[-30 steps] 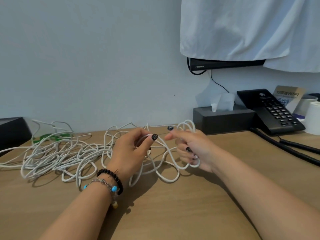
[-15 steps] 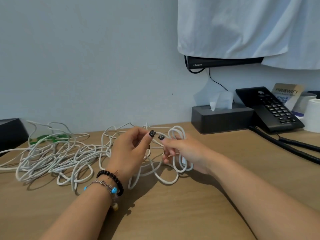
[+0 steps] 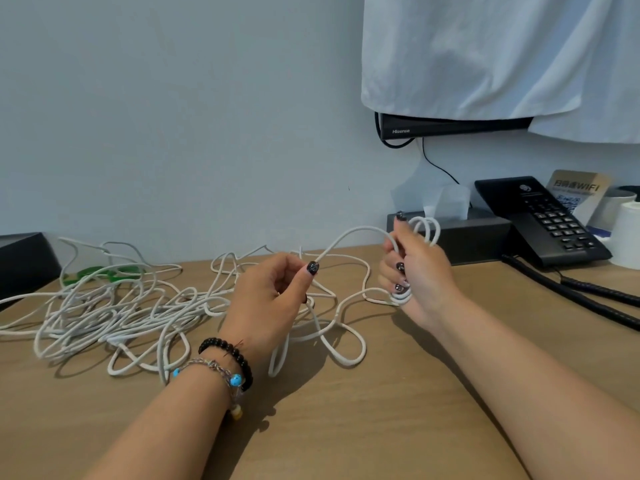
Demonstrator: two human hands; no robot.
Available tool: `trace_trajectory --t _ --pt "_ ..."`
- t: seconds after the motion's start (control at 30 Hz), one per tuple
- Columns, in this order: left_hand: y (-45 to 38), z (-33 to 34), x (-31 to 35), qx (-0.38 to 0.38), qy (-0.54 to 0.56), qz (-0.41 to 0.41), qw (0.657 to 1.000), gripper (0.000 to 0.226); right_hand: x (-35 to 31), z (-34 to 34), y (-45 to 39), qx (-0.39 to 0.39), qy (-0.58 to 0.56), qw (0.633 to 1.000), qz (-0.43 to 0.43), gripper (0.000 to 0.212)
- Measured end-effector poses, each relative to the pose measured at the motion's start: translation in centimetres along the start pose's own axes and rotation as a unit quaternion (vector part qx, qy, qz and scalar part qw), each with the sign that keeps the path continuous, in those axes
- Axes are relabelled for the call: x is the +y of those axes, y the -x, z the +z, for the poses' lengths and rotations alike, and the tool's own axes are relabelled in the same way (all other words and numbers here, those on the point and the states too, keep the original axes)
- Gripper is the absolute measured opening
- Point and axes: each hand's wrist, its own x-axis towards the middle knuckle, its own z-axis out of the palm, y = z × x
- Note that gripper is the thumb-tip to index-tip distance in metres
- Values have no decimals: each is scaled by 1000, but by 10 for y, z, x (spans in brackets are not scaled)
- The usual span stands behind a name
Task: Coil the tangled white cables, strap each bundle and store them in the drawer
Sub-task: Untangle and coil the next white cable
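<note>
At the far left edge a black box (image 3: 24, 261) sits on the wooden tabletop (image 3: 346, 427), against the wall. Just right of it the tangled white cables (image 3: 114, 313) lie spread in loose loops, the heap stretched mostly left to right along the tabletop, with something green (image 3: 93, 273) showing under its back edge.

The left hand (image 3: 273, 303), beaded bracelets (image 3: 228, 362) on its wrist, hovers over the right end of the heap. Its thumb and fingers are pinched on a single strand, the fingers curled in. From that pinch the strand (image 3: 353, 235) rises in an arc up and to the right, toward the other hand. More slack loops lie on the wood beneath and between the two hands.

The right hand (image 3: 419, 271) is raised off the tabletop and curled around a small coil (image 3: 427, 230) of the cable. The coil stands roughly upright, its long axis running top to bottom: rounded loops poke out above the fist, and the lower turns show below the little finger.

Behind this hand a dark tissue box (image 3: 481, 233) stands at the wall, then a black desk telephone (image 3: 543, 220) with its curly cord trailing right, a small WIFI sign (image 3: 578, 192), and a white roll (image 3: 628, 237) at the edge. White cloth (image 3: 502, 53) hangs over a wall-mounted screen (image 3: 450, 126) above.
</note>
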Motion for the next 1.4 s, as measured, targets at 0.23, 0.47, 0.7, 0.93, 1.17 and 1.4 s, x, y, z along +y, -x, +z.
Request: trace_trajectory --t 0.23,0.47,0.7,0.93,1.17,1.4 --pt "5 6 1 -36 4 15 999 13 18 11 11 -134 97 986 27 45" --pt "8 11 0 -88 -24 34 995 12 21 11 10 -150 155 976 17 27" --pt "8 11 2 -143 -98 53 983 12 19 10 2 -38 95 995 18 34" --pt "7 6 5 -173 -126 22 977 24 7 2 -6 111 11 993 42 34" --pt "5 3 8 -208 -159 -5 965 37 2 -7 -13 146 -146 974 89 34" --pt "5 -3 5 -202 -248 4 948 22 3 -6 -11 -54 -74 984 152 35"
